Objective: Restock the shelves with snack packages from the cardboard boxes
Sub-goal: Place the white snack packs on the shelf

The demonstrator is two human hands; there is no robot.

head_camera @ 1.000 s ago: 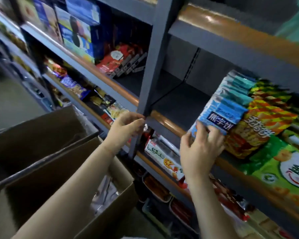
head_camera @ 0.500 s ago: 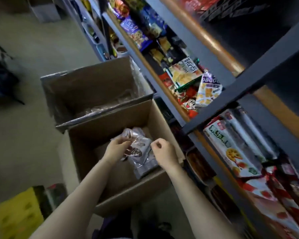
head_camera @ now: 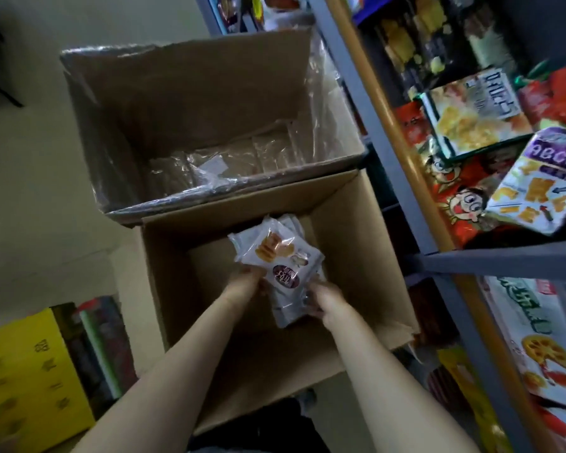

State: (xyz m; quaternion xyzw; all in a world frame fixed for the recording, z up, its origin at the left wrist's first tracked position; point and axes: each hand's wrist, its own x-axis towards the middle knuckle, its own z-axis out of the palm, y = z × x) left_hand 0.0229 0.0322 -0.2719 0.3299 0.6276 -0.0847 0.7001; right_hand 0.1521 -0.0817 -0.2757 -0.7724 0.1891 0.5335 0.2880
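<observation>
Two cardboard boxes stood open. Inside the nearer box [head_camera: 350,256], the left hand [head_camera: 246,282] and right hand [head_camera: 322,297] gripped a stack of white snack packages [head_camera: 281,259] between their fingers, fingers curled round its edges; the stack's count was unclear. The farther box [head_camera: 190,103] held only plastic lining.

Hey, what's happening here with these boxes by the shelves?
A person is restocking snacks. Both hands, left hand and right hand, grip a stack of white snack packets inside the nearer cardboard box. The farther box holds only clear plastic liner. The shelves to the right already carry snack bags.
</observation>
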